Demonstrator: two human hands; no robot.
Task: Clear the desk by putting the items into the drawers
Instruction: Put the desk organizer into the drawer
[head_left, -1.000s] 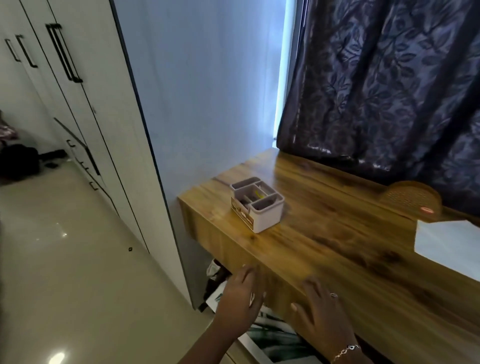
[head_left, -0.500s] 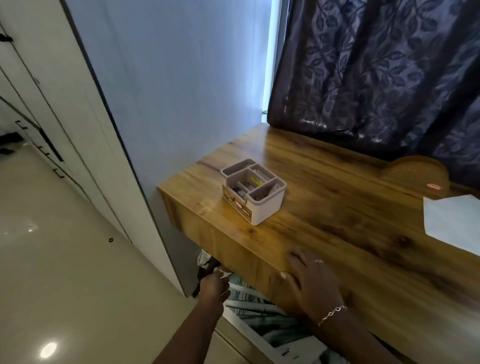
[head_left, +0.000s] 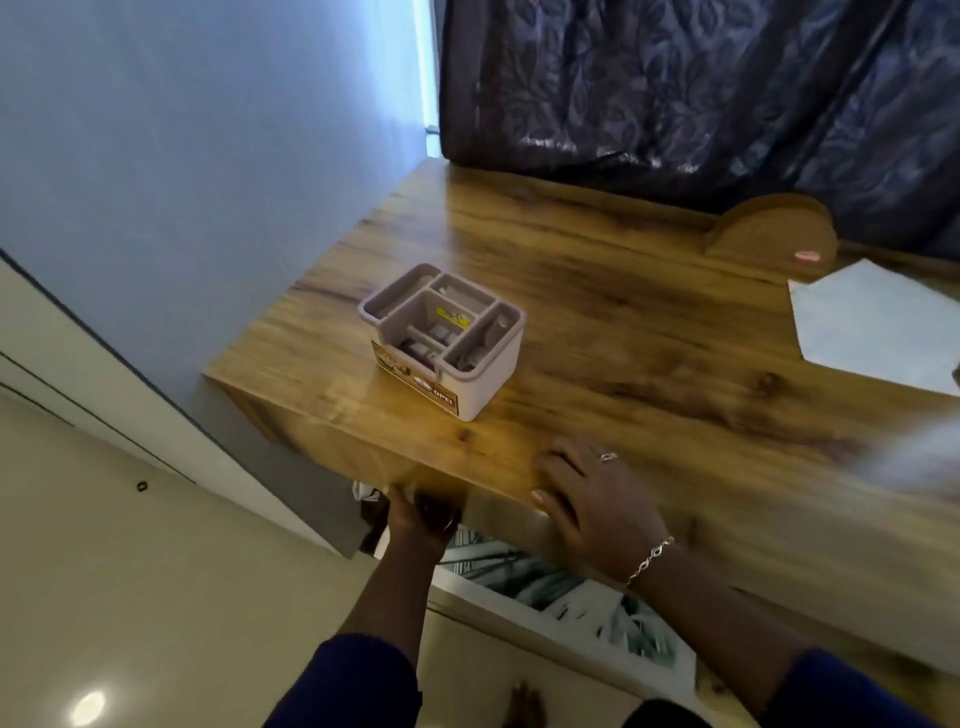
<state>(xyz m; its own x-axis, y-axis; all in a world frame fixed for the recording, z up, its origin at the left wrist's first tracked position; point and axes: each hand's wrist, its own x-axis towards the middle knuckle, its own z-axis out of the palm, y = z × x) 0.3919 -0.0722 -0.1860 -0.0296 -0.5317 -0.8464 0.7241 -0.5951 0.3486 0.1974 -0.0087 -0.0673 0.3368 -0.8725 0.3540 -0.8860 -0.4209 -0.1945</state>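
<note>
On the desk (head_left: 649, 338), the right hand (head_left: 587, 499) lies flat, while the left hand (head_left: 418, 514) is tucked under its edge, grip unseen.

One sticker (head_left: 442, 397) on the organizer box (head_left: 491, 371) front seems to read – blurrily – "OPEL".

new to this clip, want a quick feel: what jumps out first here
A pale plastic organiser box with compartments sits near the left corner of the glossy wooden desk. At the front edge, the right hand lies flat on top while the left hand is beneath it. A dark leaf-patterned curtain hangs behind.
</note>
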